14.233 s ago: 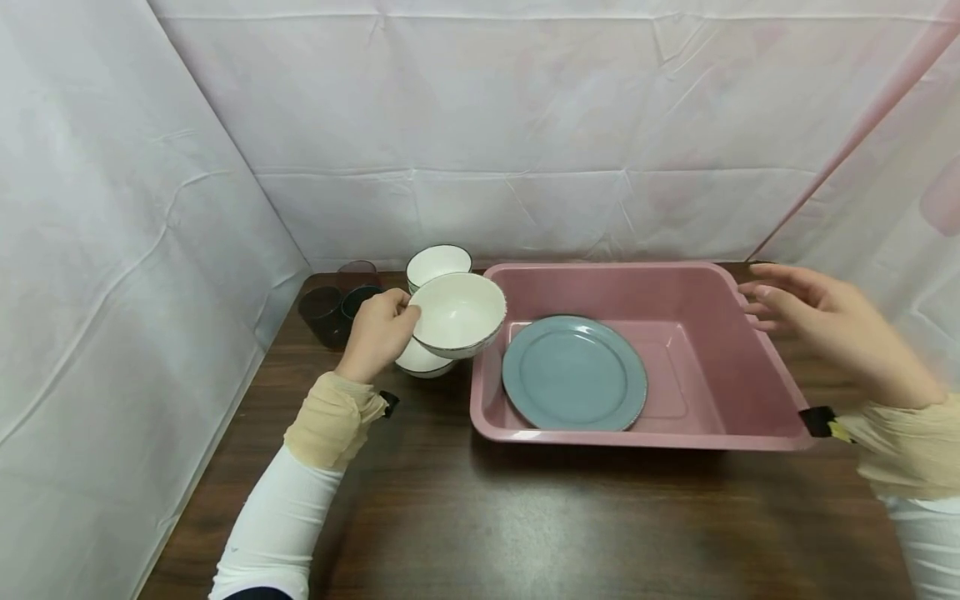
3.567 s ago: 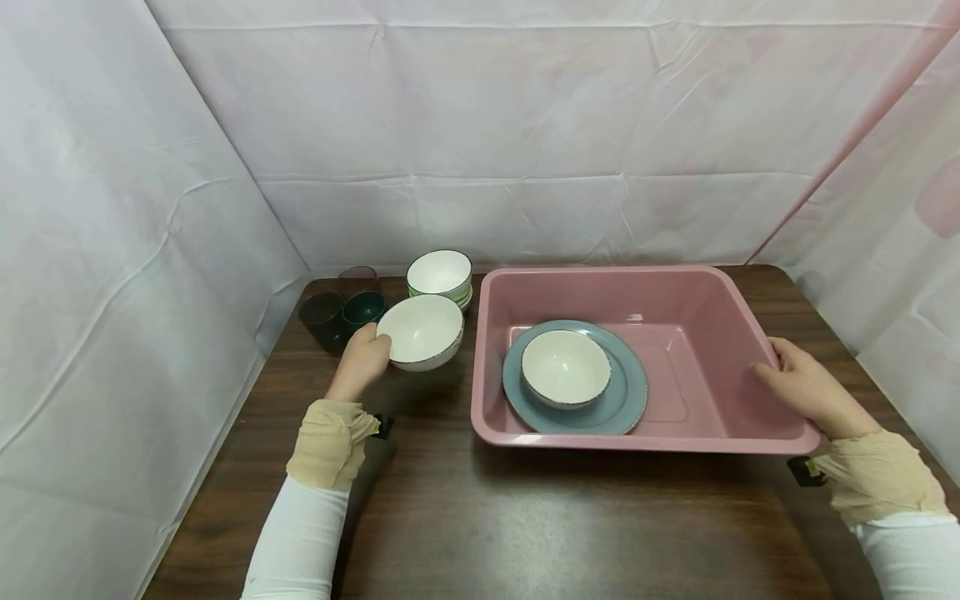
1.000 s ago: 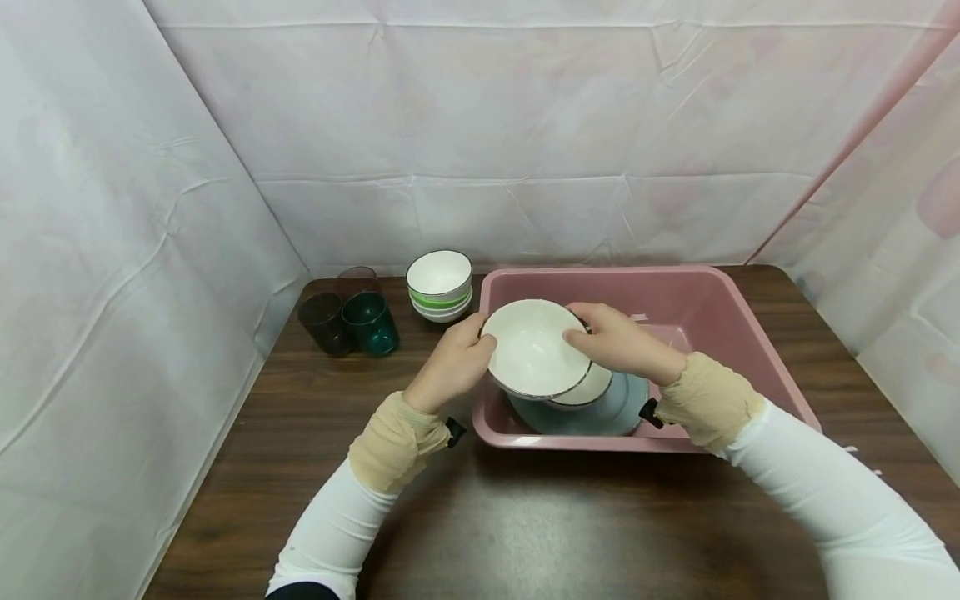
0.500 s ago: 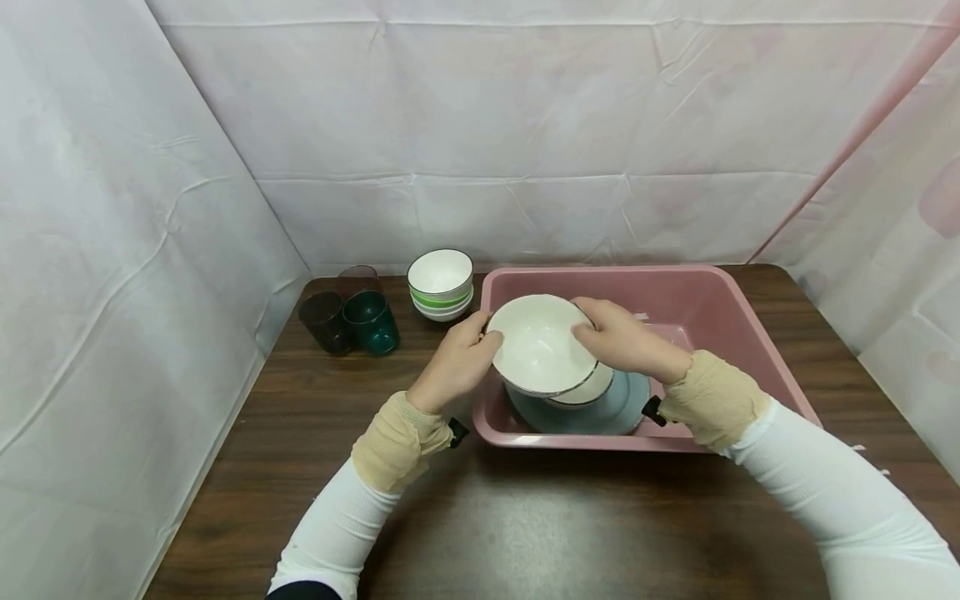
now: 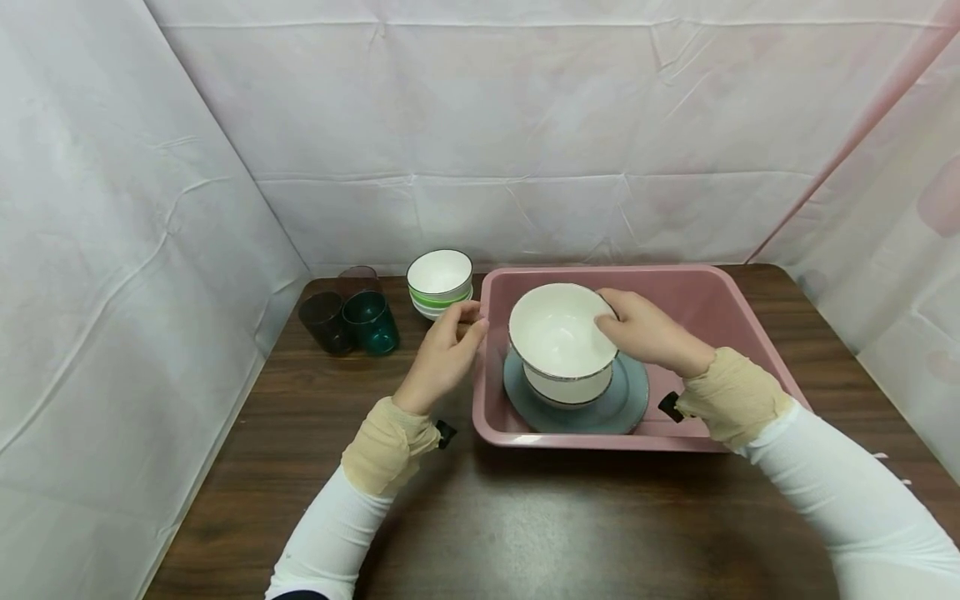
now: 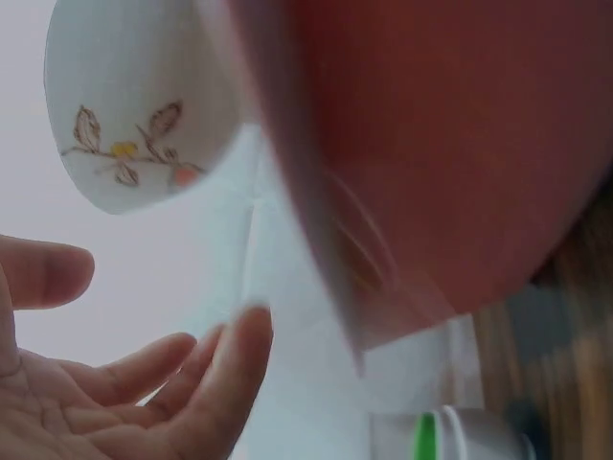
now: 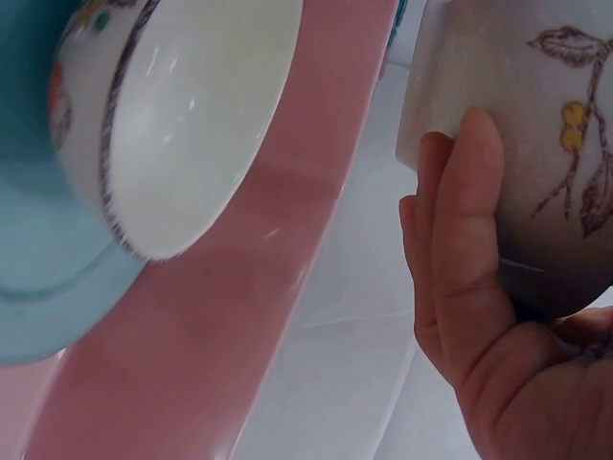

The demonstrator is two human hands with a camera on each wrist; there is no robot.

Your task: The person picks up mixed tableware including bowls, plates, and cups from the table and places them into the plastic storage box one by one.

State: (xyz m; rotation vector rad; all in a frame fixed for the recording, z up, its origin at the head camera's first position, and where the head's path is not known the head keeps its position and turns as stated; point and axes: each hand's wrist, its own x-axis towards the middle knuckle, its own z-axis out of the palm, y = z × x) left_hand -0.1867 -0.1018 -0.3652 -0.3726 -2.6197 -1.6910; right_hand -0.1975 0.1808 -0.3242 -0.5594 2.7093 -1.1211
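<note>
My right hand (image 5: pixel 652 333) grips the right rim of a white bowl (image 5: pixel 562 329), thumb inside and fingers on its outer wall. The bowl is held above a second white bowl (image 5: pixel 568 390), apart from it in the right wrist view. That lower bowl sits on a blue-grey plate (image 5: pixel 630 400) in the left part of a pink basin (image 5: pixel 600 442). Brown twigs and yellow berries decorate the held bowl's outside (image 6: pixel 124 144). Holding nothing, my left hand (image 5: pixel 438 358) is by the basin's left rim, fingers loosely bent and thumb apart.
Behind my left hand stands a stack of smaller white bowls (image 5: pixel 440 275), with a green band showing. To its left are a teal glass (image 5: pixel 371 323), a dark glass (image 5: pixel 325 323) and a purplish glass (image 5: pixel 358 277). White cloth walls (image 5: pixel 480 208) border the wooden table (image 5: pixel 525 517).
Since the oldest frame, one bowl has been set on the plate. Both hands recently held the second bowl; the left has let go and drawn back, while the right has carried it rightward.
</note>
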